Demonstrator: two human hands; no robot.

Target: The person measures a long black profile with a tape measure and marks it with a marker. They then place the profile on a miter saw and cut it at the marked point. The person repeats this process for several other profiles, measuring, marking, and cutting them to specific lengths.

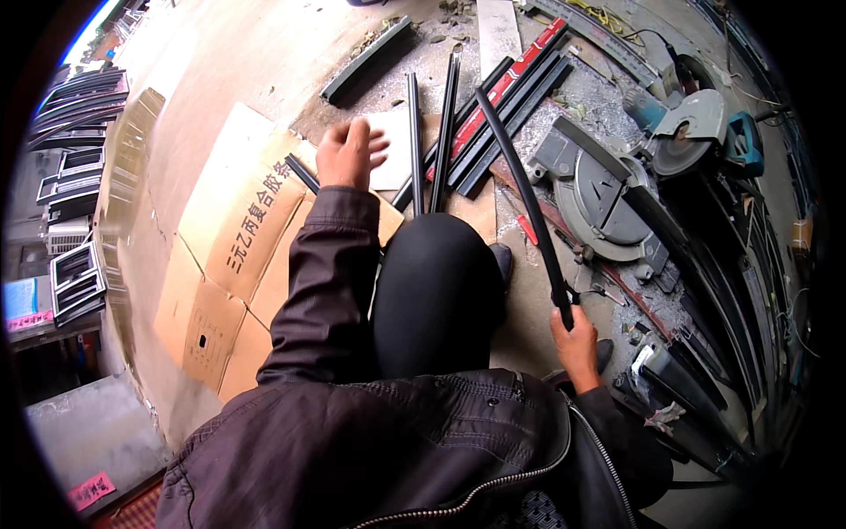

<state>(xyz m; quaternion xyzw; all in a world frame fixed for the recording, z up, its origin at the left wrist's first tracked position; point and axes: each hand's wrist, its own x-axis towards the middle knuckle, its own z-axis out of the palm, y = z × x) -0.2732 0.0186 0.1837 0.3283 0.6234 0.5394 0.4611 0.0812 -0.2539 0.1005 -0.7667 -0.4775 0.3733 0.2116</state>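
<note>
My right hand (577, 348) is closed around the lower end of a long, thin black strip (526, 181). From there the strip runs up and away, bending slightly to the left. Raised above the cardboard, my left hand (346, 154) has its fingers apart, a little blurred, with nothing seen in it. Beyond my knee, two black profile bars (416, 141) point away from me, close to the left hand. A red level-like bar (507, 84) lies among more dark profiles (515, 119) at the far middle.
Flattened cardboard (238, 212) covers the floor at left. A cut-off saw (599, 198) with a round base stands at right, beside many long black profiles (705, 256). A red-handled tool (527, 229) lies near the strip. Window-like frames (77, 282) stand at far left.
</note>
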